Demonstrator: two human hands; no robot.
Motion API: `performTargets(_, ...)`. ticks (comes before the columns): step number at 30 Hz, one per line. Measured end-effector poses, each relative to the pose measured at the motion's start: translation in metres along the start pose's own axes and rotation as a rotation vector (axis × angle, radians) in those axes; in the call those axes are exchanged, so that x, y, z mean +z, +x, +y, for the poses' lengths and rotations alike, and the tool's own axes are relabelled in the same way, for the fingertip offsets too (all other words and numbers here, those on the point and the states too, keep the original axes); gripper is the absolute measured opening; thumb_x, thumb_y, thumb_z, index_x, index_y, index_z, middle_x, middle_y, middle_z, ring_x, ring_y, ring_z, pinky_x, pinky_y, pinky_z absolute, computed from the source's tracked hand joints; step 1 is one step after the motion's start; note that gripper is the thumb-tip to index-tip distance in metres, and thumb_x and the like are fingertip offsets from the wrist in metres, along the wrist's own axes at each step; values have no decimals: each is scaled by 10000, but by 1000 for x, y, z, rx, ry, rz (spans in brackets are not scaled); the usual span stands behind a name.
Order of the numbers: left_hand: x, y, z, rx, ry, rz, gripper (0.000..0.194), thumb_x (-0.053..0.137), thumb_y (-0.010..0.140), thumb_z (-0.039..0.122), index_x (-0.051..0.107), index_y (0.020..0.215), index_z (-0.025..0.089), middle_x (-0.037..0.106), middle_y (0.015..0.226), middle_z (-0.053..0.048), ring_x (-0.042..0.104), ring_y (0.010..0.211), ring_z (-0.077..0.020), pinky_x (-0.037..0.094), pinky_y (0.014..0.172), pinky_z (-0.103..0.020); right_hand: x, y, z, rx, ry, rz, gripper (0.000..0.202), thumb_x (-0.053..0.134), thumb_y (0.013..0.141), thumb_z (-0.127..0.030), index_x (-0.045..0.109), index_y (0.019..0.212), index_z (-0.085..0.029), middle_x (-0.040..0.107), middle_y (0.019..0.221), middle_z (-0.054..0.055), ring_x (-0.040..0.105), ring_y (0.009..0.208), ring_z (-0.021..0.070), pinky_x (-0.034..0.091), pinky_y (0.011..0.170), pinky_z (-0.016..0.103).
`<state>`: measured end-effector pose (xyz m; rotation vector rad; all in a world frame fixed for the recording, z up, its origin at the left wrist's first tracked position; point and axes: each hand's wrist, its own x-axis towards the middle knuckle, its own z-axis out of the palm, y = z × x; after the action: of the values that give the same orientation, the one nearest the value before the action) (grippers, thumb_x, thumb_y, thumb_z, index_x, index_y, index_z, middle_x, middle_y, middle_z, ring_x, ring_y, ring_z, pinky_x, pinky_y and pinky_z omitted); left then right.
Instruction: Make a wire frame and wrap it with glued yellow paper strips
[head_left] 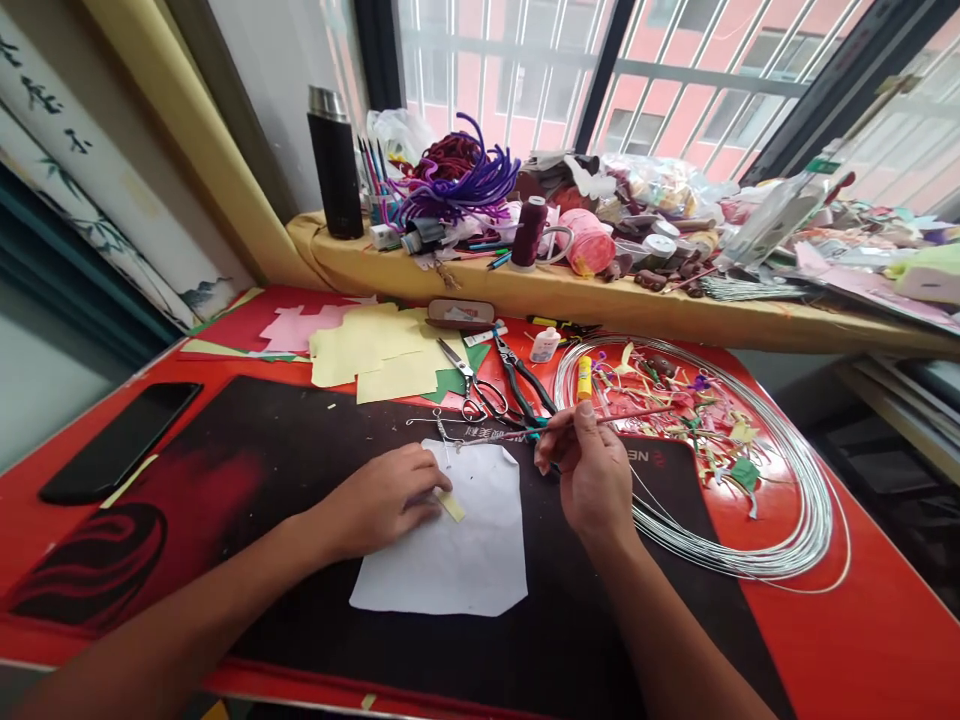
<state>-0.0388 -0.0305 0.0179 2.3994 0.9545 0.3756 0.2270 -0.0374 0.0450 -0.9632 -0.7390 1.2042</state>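
My left hand (pixel 386 498) lies on a sheet of white paper (pixel 472 570), thumb and fingers apart. Its fingertips are at the upper end of a small yellow paper strip (pixel 452 507). In my right hand (pixel 592 475) a thin reddish-brown stick (pixel 637 414) is pinched, nearly level, its far end pointing left over the paper's top edge. A small bent wire piece (pixel 441 425) with looped ends lies at that edge. Just beyond my right hand are pliers (pixel 517 375) with black handles and a pair of scissors (pixel 472 382).
A large wire coil (pixel 806 540) surrounds colourful scraps at right. Yellow paper sheets (pixel 375 345), a glue bottle (pixel 545 345) and a yellow tube (pixel 585 378) lie behind the black mat (pixel 300 610). A phone (pixel 120 440) is at left. The sill holds a flask (pixel 335 165) and craft supplies.
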Motion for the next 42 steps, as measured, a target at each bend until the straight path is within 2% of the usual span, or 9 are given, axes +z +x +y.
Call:
performTargets(5, 18, 4, -6, -15, 118, 88, 82, 687, 950, 306, 668, 990, 237, 688, 988, -44, 610, 944, -237, 459, 833, -367, 1, 0, 3, 29, -45, 13, 458, 753, 851, -627, 699, 763, -180, 652, 568, 18, 590, 496, 145, 448, 449, 239)
performTargets(9, 24, 5, -7, -64, 188, 177, 159, 645, 977, 354, 621, 881, 228, 667, 869, -32, 577, 810, -223, 424, 739, -367, 0, 0, 8, 44, -88, 16, 475, 740, 856, -643, 699, 770, -178, 653, 573, 21, 587, 499, 144, 452, 456, 240)
performTargets(12, 24, 5, -8, -72, 189, 192, 177, 633, 982, 361, 616, 867, 228, 662, 849, -29, 574, 794, -221, 415, 728, -360, 0, 0, 11, 50, -98, -4, 490, 721, 868, -656, 694, 773, -176, 656, 581, 21, 586, 497, 141, 450, 456, 238)
performTargets(17, 12, 4, -14, -101, 123, 282, 205, 569, 1014, 391, 641, 894, 242, 672, 836, -25, 588, 804, -221, 441, 749, -355, -1, 1, 12, 50, -94, 21, 466, 746, 853, -630, 693, 772, -174, 652, 575, 16, 582, 492, 140, 442, 450, 238)
performTargets(20, 1, 9, -20, -117, 159, 358, 138, 541, 1019, 329, 653, 1024, 249, 706, 973, -44, 616, 921, -240, 470, 837, -379, -2, 3, 13, 53, -79, 27, 470, 757, 836, -635, 695, 771, -173, 649, 570, 13, 579, 490, 140, 444, 450, 241)
performTargets(24, -8, 26, -33, -159, 295, 382, 177, 568, 980, 279, 651, 1135, 258, 702, 1102, -67, 608, 1050, -279, 469, 934, -422, -3, 3, 14, 61, -81, 31, 474, 752, 840, -641, 688, 774, -176, 648, 569, 10, 578, 483, 140, 442, 452, 245)
performTargets(31, -7, 47, -50, -227, 329, 278, 107, 581, 952, 266, 644, 873, 229, 714, 909, -56, 636, 890, -263, 463, 806, -392, -5, 4, 15, 58, -100, 35, 477, 734, 857, -644, 693, 774, -176, 652, 566, 10, 587, 474, 141, 439, 442, 247)
performTargets(35, -11, 45, -49, -175, 258, 302, 142, 568, 946, 262, 647, 831, 238, 729, 880, -48, 637, 869, -256, 450, 816, -397, -3, 4, 16, 69, -99, 21, 489, 734, 851, -657, 694, 773, -176, 653, 571, 9, 589, 468, 141, 444, 445, 253)
performTargets(42, -27, 41, -49, -197, 254, 355, 165, 567, 930, 303, 661, 804, 252, 735, 863, -52, 644, 864, -280, 451, 820, -425, -2, 3, 18, 84, -88, 17, 480, 744, 849, -646, 694, 774, -175, 645, 565, 5, 573, 469, 133, 453, 451, 242)
